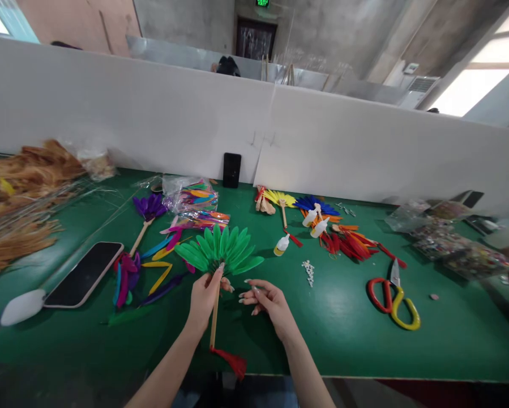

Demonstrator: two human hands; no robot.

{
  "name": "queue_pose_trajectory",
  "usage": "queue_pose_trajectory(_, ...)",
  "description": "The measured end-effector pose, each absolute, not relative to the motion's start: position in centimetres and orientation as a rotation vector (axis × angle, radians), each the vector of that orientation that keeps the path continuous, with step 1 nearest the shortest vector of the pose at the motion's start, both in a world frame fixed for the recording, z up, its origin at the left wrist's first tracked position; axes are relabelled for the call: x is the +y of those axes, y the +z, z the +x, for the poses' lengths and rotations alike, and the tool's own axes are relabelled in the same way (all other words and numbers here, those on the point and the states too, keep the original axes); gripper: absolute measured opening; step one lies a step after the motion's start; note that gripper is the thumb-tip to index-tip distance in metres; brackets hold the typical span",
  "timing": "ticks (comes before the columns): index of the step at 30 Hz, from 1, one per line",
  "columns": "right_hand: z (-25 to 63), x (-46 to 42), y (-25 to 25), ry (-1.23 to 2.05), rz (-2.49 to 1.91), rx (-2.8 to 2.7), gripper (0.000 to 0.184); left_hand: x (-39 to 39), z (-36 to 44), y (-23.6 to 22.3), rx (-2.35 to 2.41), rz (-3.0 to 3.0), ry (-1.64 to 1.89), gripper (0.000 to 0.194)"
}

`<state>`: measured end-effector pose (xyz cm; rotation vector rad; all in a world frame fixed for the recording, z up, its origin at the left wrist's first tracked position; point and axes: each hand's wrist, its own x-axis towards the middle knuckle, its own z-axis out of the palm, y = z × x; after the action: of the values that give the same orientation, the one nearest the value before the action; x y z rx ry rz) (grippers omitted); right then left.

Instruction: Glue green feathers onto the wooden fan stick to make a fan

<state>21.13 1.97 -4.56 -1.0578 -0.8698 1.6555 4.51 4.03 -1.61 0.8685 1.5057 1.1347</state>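
Green feather fan (221,248): left hand (207,289) grips its handle (214,323), partly hiding it; right hand (270,303) half-open, empty.

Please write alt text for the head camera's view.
A person's left hand holds a green feather fan by its wooden handle over a green table; the right hand is beside it. Feathers and scissors lie nearby.

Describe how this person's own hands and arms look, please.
The left hand and right hand are ungloved, with slender fingers and long, shiny nails. The forearms are sleeveless as far as the picture shows. I can make out no jewellery.
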Motion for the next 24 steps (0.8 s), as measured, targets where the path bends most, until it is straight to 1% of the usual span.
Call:
queue_pose_trajectory(2,21.1,2.0,-4.6,1.625,-1.070,-0.878,0.044,4.1,4.4,-1.9,1.502,0.868,1.144,0.042)
queue_pose_trajectory(6,21.0,1.8,-4.2,1.518,-1.153,-0.848,0.034,4.2,4.3,-2.3,1.490,0.888,1.171,0.041)
queue_pose_trajectory(8,21.0,1.8,-4.0,1.484,-1.161,-0.851,0.033,4.2,4.3,-2.3,1.494,0.898,1.175,0.041)
queue_pose_trajectory(16,20.8,1.6,-3.9,1.444,-1.189,-0.905,0.023,4.2,4.1,-2.7,1.490,0.907,1.165,0.042)
queue_pose_trajectory(18,20.6,1.4,-3.6,1.460,-1.167,-0.901,0.024,4.3,4.2,-2.8,1.485,0.896,1.189,0.041)
queue_pose_trajectory(21,20.2,0.9,-2.7,1.517,-1.100,-0.916,0.029,4.3,4.2,-2.8,1.487,0.879,1.222,0.041)
queue_pose_trajectory(24,19.9,0.5,-1.8,1.539,-1.058,-0.919,0.027,4.4,4.2,-2.9,1.478,0.871,1.225,0.040)
